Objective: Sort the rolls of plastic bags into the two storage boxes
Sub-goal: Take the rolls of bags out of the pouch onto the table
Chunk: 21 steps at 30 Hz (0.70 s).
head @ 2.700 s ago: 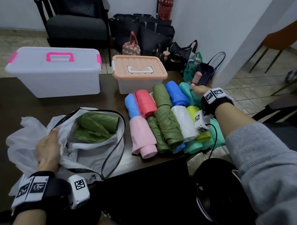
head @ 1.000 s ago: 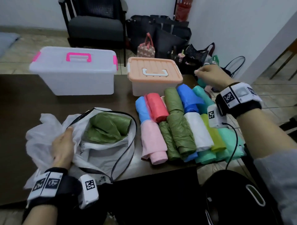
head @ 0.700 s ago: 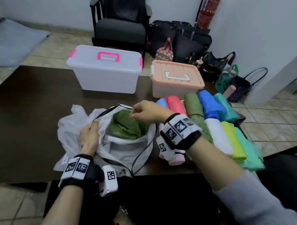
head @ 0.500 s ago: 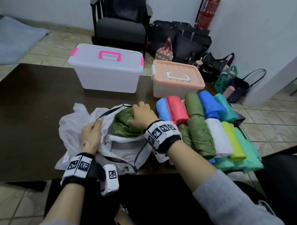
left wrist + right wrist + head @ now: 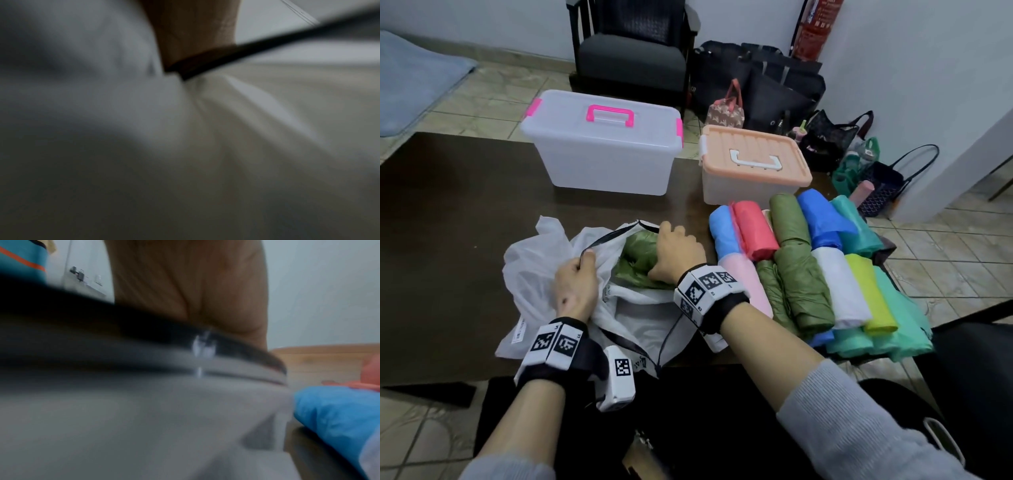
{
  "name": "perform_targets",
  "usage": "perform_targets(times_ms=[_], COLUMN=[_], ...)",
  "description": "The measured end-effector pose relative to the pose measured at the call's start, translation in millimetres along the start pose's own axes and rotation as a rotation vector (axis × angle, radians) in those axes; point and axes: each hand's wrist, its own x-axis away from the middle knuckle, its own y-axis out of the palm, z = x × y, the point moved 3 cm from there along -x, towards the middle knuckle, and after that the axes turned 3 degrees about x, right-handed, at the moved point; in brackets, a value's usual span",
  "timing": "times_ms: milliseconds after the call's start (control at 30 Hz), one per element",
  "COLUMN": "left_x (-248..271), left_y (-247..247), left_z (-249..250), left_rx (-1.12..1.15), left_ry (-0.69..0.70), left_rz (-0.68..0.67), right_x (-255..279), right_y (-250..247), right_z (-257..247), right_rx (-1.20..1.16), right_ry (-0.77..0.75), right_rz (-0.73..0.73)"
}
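Observation:
A white bag (image 5: 643, 315) with black trim lies open on the dark table (image 5: 448, 212), and an olive-green roll (image 5: 637, 255) sits inside it. My left hand (image 5: 577, 274) grips the bag's left rim; in the left wrist view its fingers (image 5: 195, 32) sit on the black trim (image 5: 267, 40). My right hand (image 5: 676, 250) reaches into the bag, fingers curled over the green roll. Both storage boxes stand behind with lids on: a clear box (image 5: 602, 161) with a pink handle, and a box with a peach lid (image 5: 753, 161).
Right of the bag lie several rolls in two rows: light blue (image 5: 722, 233), red (image 5: 753, 229), olive (image 5: 804, 287), blue (image 5: 818, 219), white (image 5: 839, 284), pink (image 5: 750, 284), yellow-green (image 5: 866, 291), teal (image 5: 900, 315). A chair (image 5: 630, 51) and bags on the floor stand beyond the table.
My right hand has swung from the far right of the roll pile over to the bag and come down onto the green roll. My left hand has stayed on the bag's rim.

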Motion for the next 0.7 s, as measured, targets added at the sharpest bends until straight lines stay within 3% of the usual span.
perform_targets(times_ms=[100,200,367,467,533,633,700], left_x=[1,0,-6,-3,0,2,2], left_y=[0,1,3,2,2,1,1], left_z=[0,2,-4,-1,3,6,5], left_rx=[-0.047,-0.075,-0.09,-0.148,-0.15,-0.144,-0.138], left_ry=[-0.003,0.011,0.025,0.011,0.02,0.005,-0.005], left_rz=[0.002,0.004,-0.052,-0.041,-0.034,-0.038,-0.043], right_x=[6,8,15,18,17,9,5], right_y=[-9,-26,-45,-65,-85,-104,-104], right_z=[6,20,44,63,79,104,114], right_rx=[-0.081,-0.323,-0.963,-1.325,-1.189,-0.598,-0.298], right_ry=[0.008,0.028,0.061,0.148,0.183,0.255,0.313], right_rz=[-0.003,-0.171,-0.428,-0.376,-0.167,0.125,0.225])
